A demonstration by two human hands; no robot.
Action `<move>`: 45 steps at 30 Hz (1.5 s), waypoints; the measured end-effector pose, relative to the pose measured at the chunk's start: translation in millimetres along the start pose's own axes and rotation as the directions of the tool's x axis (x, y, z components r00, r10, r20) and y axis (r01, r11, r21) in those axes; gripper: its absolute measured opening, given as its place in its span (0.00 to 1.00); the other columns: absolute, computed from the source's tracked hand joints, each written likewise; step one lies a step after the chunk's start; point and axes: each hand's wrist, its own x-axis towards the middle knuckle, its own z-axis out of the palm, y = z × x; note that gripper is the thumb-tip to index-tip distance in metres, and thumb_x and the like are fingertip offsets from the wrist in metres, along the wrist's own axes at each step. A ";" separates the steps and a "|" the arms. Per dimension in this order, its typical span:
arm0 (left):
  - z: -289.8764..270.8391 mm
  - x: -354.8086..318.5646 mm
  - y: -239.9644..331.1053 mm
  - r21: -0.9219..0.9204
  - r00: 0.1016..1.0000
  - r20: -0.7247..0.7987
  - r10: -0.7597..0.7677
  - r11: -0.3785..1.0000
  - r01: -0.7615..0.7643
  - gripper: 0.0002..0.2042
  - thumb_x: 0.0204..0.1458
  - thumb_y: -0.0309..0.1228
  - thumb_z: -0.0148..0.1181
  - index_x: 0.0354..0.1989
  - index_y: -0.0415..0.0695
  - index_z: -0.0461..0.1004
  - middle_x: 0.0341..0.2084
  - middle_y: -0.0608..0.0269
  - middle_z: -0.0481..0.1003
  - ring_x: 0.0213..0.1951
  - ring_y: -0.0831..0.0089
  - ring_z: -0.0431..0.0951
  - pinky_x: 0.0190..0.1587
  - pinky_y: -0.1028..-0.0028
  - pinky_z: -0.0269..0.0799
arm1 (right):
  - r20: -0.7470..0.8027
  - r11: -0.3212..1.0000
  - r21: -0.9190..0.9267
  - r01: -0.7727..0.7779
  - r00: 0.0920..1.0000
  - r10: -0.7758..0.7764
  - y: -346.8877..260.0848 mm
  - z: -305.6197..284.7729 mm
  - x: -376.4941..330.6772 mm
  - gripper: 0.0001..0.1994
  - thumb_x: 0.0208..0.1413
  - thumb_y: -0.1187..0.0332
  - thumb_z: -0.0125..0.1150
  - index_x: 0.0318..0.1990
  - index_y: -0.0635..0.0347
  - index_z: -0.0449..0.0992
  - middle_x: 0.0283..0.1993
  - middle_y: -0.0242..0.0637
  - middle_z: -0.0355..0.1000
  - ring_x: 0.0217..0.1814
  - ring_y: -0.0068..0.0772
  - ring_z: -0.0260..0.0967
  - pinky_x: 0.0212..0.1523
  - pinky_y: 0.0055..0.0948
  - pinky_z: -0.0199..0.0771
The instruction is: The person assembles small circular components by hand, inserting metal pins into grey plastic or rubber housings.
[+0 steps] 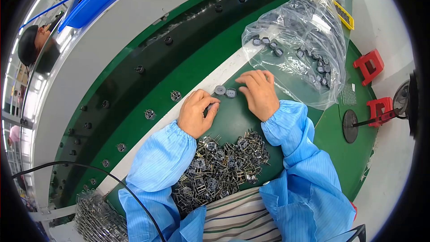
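Observation:
My left hand is closed, thumb against fingers, on a small dark round part that the fingers mostly cover. Just beyond it lie two grey round plastic caps side by side on the green work surface. My right hand hovers to the right of them, its fingers bent and apart, with nothing visible in them. Nearer my body, between my forearms, is a heap of small dark parts with metal pins.
A clear plastic bag with many dark caps lies at the far right, beside a yellow bin. On the left runs a green conveyor belt carrying spaced parts. Pinned pieces pile lower left; a black cable crosses there. Red stools stand right.

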 end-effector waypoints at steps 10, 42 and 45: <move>-6.8 6.8 -0.4 0.029 0.993 -0.085 0.086 0.996 -0.084 0.27 0.47 0.28 0.75 0.56 0.46 0.72 0.50 0.54 0.71 0.52 0.55 0.73 0.50 0.60 0.70 | 0.109 0.850 0.526 0.006 0.991 -0.074 -17.6 5.4 4.9 0.16 0.49 0.77 0.73 0.47 0.63 0.79 0.47 0.41 0.77 0.48 0.47 0.75 0.50 0.40 0.75; -9.6 2.4 1.0 0.107 0.999 0.045 0.009 0.994 -0.014 0.14 0.42 0.25 0.78 0.35 0.42 0.76 0.40 0.57 0.68 0.47 0.55 0.71 0.49 0.61 0.71 | 0.361 0.915 0.324 -0.239 0.926 0.114 -9.9 -0.5 -6.6 0.08 0.55 0.74 0.70 0.42 0.62 0.82 0.34 0.39 0.75 0.30 0.36 0.75 0.33 0.33 0.76; -9.6 2.9 1.7 0.062 0.992 0.085 0.089 0.994 -0.095 0.14 0.43 0.25 0.77 0.31 0.42 0.73 0.37 0.59 0.70 0.44 0.56 0.74 0.46 0.61 0.73 | 0.401 0.865 0.416 -0.280 0.910 0.101 0.4 -7.1 -1.7 0.10 0.52 0.75 0.70 0.42 0.58 0.80 0.41 0.39 0.72 0.44 0.41 0.77 0.43 0.38 0.78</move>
